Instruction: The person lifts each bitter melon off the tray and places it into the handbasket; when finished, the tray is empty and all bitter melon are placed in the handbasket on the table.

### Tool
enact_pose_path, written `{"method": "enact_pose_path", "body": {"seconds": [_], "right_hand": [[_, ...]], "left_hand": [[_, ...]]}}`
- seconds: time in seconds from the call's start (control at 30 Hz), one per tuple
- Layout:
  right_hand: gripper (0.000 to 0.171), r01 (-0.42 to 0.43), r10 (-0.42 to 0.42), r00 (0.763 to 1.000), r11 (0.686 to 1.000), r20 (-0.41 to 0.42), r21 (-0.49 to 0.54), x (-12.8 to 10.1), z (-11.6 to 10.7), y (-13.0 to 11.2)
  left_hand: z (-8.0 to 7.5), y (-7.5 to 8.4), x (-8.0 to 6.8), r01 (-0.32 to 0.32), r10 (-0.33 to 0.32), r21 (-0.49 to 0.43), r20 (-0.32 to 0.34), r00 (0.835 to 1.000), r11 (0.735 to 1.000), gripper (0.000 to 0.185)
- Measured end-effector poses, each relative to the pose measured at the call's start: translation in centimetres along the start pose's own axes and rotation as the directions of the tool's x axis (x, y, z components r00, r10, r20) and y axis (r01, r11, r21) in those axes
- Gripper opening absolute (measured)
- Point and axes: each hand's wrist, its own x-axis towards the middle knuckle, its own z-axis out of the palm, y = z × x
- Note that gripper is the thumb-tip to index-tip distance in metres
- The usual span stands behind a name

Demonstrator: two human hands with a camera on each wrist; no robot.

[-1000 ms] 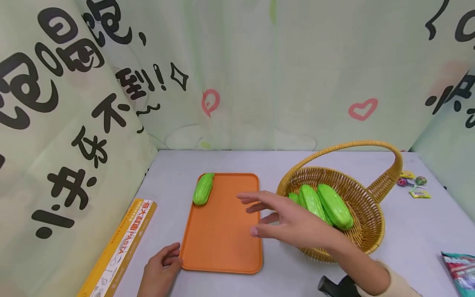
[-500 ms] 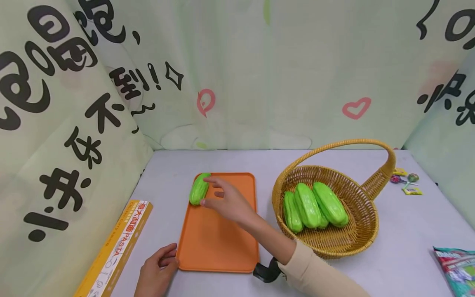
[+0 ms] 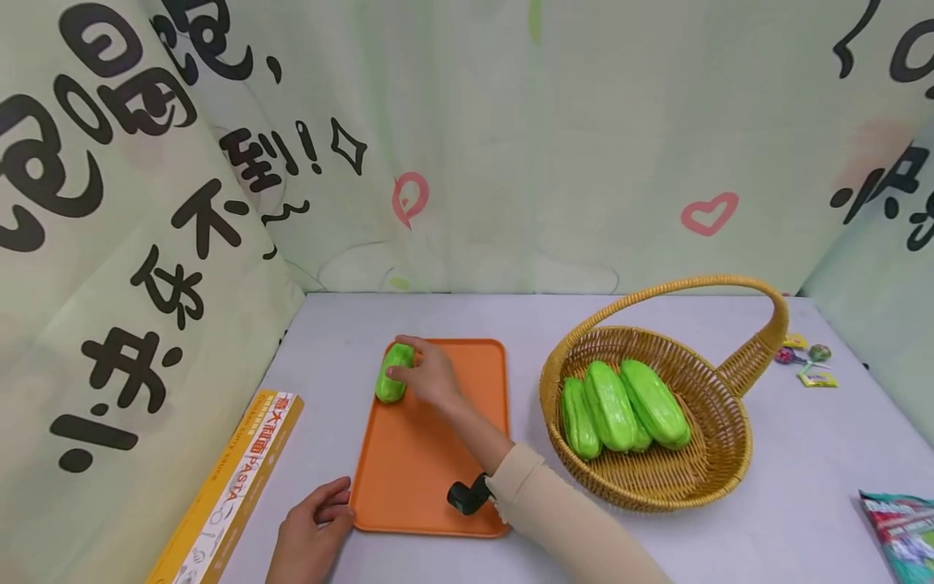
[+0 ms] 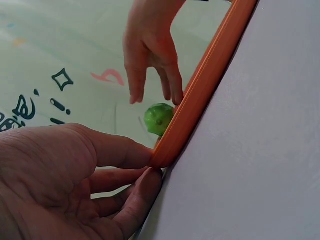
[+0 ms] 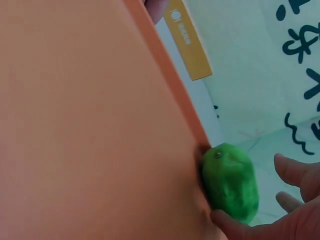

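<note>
A green gourd (image 3: 392,375) lies at the far left corner of an orange tray (image 3: 430,454). My right hand (image 3: 407,370) reaches across the tray and grips the gourd, thumb on its near side and fingers over its top. In the right wrist view the thumb presses the gourd (image 5: 230,182) against the tray's rim (image 5: 170,100). My left hand (image 3: 337,509) pinches the tray's near left corner (image 4: 159,156), thumb on top and fingers beneath. The left wrist view shows the gourd (image 4: 159,119) far off under the right hand's fingers (image 4: 136,80).
A wicker basket (image 3: 730,462) with a tall handle stands right of the tray and holds three more green gourds (image 3: 620,410). A yellow pasta box (image 3: 226,495) lies at the left. Sweets (image 3: 806,361) and a teal packet (image 3: 901,527) sit at the right. Printed curtains close off three sides.
My right hand has moved left from beside the basket, across the tray, and closed round the gourd. The left hand has stayed at the tray's corner.
</note>
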Motion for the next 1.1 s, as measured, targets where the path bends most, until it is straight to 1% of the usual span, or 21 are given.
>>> {"method": "enact_pose_path", "body": {"seconds": [0.17,0.33,0.47,0.57,0.67,0.77,0.9,1.0,1.1], "right_hand": [[0.051,0.003,-0.004,1.000,0.999,-0.028,-0.050,0.8,0.9,0.5],[0.047,-0.005,0.001,0.999,0.997,-0.045,-0.074,1.2,1.0,0.5],[0.046,-0.012,0.007,0.999,0.994,-0.039,-0.112,1.4,0.9,0.6],[0.046,-0.011,0.007,0.999,0.994,-0.031,-0.111,1.5,0.9,0.7],[0.045,-0.002,0.000,1.000,0.996,-0.025,-0.089,1.4,0.9,0.8],[0.045,-0.002,0.002,1.000,0.999,-0.006,-0.035,1.1,0.7,0.7],[0.049,-0.009,0.004,0.998,0.995,0.057,0.097,-0.2,0.1,-0.4],[0.050,0.007,-0.032,0.991,0.982,0.129,0.191,-1.6,-0.6,-2.1],[0.048,0.030,-0.089,0.972,0.964,0.217,0.265,-3.4,-1.8,-4.0]], "left_hand": [[0.0,0.1,-0.1,0.006,-0.006,-0.013,0.007,1.000,1.000,0.045],[0.1,0.2,-0.1,0.018,-0.018,-0.012,0.007,1.000,1.000,0.044],[0.0,0.2,0.0,0.026,-0.026,-0.005,0.009,1.000,1.000,0.045],[0.0,0.2,0.0,0.037,-0.037,-0.001,0.009,0.999,0.999,0.045],[0.0,0.3,0.0,0.040,-0.040,0.001,0.009,0.999,0.999,0.045],[0.0,0.3,0.0,0.044,-0.044,0.001,0.010,0.999,0.999,0.045],[0.1,0.3,0.0,0.042,-0.042,0.004,0.016,0.999,0.999,0.045],[0.1,0.2,0.0,0.037,-0.037,0.006,0.013,0.999,0.999,0.045],[0.1,0.2,0.0,0.028,-0.028,-0.002,0.008,1.000,1.000,0.045]]}}
